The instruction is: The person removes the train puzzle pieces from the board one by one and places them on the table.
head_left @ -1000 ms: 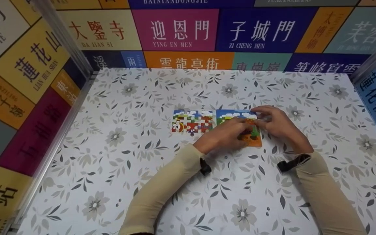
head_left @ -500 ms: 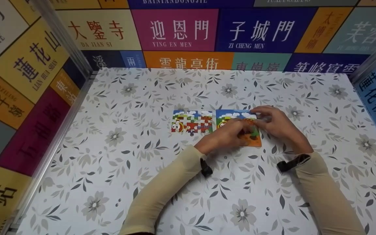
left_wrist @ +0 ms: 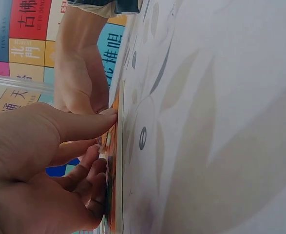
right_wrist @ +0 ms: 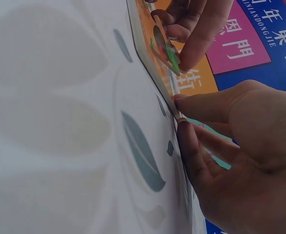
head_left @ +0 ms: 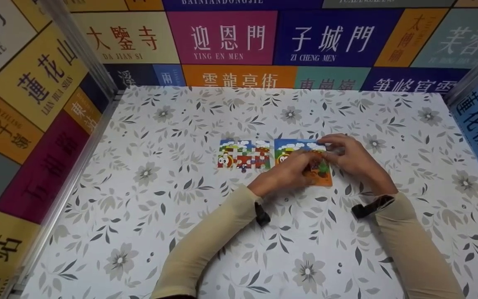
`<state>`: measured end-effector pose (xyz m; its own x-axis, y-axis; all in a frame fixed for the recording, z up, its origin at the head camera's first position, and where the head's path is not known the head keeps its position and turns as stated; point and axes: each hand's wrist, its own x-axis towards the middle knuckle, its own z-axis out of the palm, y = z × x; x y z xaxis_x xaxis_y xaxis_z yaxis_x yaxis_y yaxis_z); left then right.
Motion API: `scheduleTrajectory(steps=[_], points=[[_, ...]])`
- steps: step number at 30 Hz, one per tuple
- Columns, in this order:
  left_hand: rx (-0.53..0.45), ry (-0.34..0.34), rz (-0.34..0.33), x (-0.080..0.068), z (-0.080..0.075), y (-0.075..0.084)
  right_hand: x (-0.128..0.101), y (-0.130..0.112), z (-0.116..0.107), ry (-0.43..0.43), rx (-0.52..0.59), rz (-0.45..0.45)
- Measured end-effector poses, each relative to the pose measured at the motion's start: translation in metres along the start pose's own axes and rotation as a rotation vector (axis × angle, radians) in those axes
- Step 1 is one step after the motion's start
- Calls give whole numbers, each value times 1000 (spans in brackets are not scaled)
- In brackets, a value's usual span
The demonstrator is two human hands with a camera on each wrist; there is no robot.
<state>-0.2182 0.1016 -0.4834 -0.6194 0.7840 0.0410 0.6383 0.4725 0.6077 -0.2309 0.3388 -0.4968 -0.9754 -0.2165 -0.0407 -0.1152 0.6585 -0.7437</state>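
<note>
A small picture puzzle board [head_left: 300,143] with blue sky, clouds and an orange lower part lies on the table. My left hand [head_left: 286,172] is over its middle and pinches a puzzle piece [right_wrist: 164,48] with green on it. That piece is tilted up at the board's surface in the right wrist view. My right hand [head_left: 351,155] pinches the board's right edge between thumb and fingers. Left of the board lie several loose puzzle pieces [head_left: 243,160], set close together with gaps, showing a red cartoon figure with a white face. My left fingers hide much of the board's centre.
A white cloth with grey flowers and leaves covers the table [head_left: 139,232]. Coloured panels with large lettering [head_left: 222,37] stand along the back and both sides. A dark strap [head_left: 374,207] sits at each wrist.
My left hand has shifted slightly left, and more of the board's left side shows. The green-marked piece has tipped up in its fingers. My right hand stays at the board's edge.
</note>
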Motion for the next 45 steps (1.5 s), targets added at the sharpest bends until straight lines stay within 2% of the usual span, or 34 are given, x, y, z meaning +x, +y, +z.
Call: scheduleTrajectory(steps=[3,15,18,23,28,36,41,45], points=[[-5,-8,-24,-1,0,1,0,1,0,2,-3,-15],[-69,13,19,4,2,0,1,2,0,-4,-13,-89],[-65,18,34,3,3,-1,2,3,1,0,-29,-99],[-29,17,14,2,2,0,3,2,1,2,-33,-89],[-21,27,22,-1,0,-1,2,2,1,5,-36,-92],[-103,94,88,-5,-12,-7,2,3,1,10,-27,-92],[-57,137,84,-13,-22,-9,1,3,1,-1,-17,-80],[-2,181,104,-21,-29,-12,1,3,1,-3,-11,-92]])
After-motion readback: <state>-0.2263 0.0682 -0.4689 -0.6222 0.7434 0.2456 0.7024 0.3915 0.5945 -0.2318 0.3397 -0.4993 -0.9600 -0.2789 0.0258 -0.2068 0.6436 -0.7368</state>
